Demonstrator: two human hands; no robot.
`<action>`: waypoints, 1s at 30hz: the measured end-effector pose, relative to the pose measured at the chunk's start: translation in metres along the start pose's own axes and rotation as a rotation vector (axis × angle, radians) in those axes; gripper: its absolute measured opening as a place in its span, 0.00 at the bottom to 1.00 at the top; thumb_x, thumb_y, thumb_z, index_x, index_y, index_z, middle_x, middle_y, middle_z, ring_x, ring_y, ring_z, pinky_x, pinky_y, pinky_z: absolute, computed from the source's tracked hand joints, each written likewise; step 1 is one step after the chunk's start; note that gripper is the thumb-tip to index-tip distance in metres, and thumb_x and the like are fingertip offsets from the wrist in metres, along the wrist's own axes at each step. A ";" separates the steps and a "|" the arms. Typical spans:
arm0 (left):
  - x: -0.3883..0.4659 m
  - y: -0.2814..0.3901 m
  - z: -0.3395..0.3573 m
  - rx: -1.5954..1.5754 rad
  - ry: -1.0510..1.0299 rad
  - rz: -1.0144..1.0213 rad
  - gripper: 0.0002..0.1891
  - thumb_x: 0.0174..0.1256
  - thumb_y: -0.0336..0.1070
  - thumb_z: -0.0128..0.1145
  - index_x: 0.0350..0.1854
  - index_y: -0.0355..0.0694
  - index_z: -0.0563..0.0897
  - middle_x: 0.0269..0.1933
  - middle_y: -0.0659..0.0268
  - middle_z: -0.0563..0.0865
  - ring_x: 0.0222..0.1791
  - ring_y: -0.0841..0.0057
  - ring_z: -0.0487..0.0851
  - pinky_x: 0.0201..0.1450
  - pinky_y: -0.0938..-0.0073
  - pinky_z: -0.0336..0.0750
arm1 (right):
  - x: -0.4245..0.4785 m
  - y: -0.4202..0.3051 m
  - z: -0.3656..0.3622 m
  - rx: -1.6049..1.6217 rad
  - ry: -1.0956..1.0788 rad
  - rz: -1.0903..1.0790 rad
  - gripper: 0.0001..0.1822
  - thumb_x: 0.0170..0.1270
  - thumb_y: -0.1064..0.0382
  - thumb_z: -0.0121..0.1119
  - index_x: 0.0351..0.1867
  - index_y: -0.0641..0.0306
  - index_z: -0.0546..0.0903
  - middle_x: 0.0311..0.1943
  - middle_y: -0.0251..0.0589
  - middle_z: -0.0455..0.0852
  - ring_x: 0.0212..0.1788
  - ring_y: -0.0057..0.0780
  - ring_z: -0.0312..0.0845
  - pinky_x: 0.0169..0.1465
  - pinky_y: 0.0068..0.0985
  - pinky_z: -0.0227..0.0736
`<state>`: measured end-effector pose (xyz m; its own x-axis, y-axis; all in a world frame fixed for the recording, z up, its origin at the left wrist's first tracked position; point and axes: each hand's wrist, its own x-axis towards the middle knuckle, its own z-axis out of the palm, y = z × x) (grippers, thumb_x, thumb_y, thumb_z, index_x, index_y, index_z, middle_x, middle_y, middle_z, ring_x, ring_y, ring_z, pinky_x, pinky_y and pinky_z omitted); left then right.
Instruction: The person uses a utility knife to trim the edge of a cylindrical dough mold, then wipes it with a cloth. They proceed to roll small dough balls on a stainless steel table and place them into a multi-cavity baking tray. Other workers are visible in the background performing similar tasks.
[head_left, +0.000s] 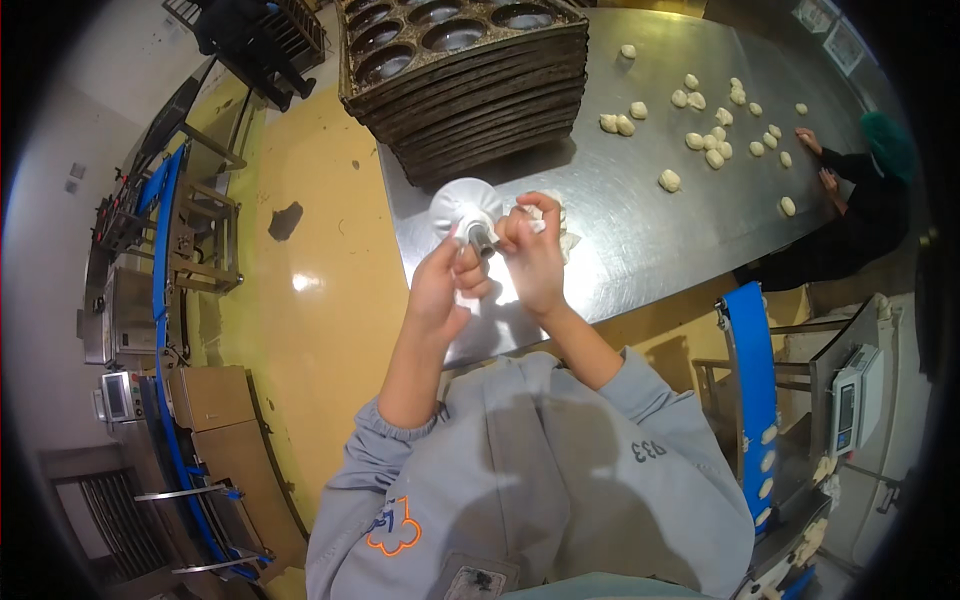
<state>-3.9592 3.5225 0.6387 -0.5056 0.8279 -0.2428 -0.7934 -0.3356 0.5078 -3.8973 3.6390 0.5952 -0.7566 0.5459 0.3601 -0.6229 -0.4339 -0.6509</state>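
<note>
Both hands are raised in front of my chest, over the near left part of the steel table (645, 247). My left hand (446, 281) grips a white cloth or plastic piping bag (465, 202) close to its metal nozzle (481, 241), whose open end faces me. Just right of the nozzle is my right hand (534, 247), its fingers curled with the fingertips near the metal; a small white bit shows at them, and whether they pinch it is unclear. Behind that hand, a crumpled whitish piece (568, 238) lies on the table, partly hidden.
A tall stack of dark round-cup baking trays (472, 97) stands at the table's far left. Several dough balls (670, 180) lie across the right half. A co-worker in a green cap (889, 146) reaches in from the right. Blue conveyor belts (750, 390) run at both sides.
</note>
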 end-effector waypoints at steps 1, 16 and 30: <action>0.006 -0.004 -0.007 0.106 0.090 -0.009 0.15 0.82 0.43 0.36 0.36 0.40 0.70 0.23 0.77 0.63 0.17 0.89 0.56 0.19 0.83 0.53 | -0.013 0.011 -0.006 -0.070 0.058 0.047 0.16 0.75 0.62 0.44 0.59 0.61 0.58 0.32 0.32 0.67 0.34 0.18 0.59 0.45 0.17 0.60; 0.031 -0.092 -0.099 0.784 0.303 -0.309 0.17 0.75 0.39 0.48 0.28 0.34 0.81 0.22 0.67 0.79 0.23 0.81 0.77 0.26 0.79 0.71 | -0.088 0.024 -0.107 -1.299 -0.901 -0.499 0.29 0.59 0.69 0.54 0.64 0.62 0.67 0.42 0.43 0.79 0.41 0.41 0.76 0.42 0.35 0.72; 0.000 -0.086 -0.142 1.146 -0.214 -0.348 0.26 0.68 0.44 0.60 0.61 0.32 0.72 0.53 0.58 0.80 0.52 0.74 0.78 0.54 0.73 0.74 | -0.035 -0.005 -0.049 -1.557 -1.481 -0.076 0.41 0.59 0.69 0.58 0.75 0.44 0.59 0.50 0.43 0.75 0.39 0.33 0.82 0.41 0.28 0.81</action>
<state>-3.9391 3.4872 0.4778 -0.1730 0.8885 -0.4250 -0.0614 0.4210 0.9050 -3.8582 3.6570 0.5528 -0.7848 -0.6193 0.0236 -0.6092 0.7638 -0.2133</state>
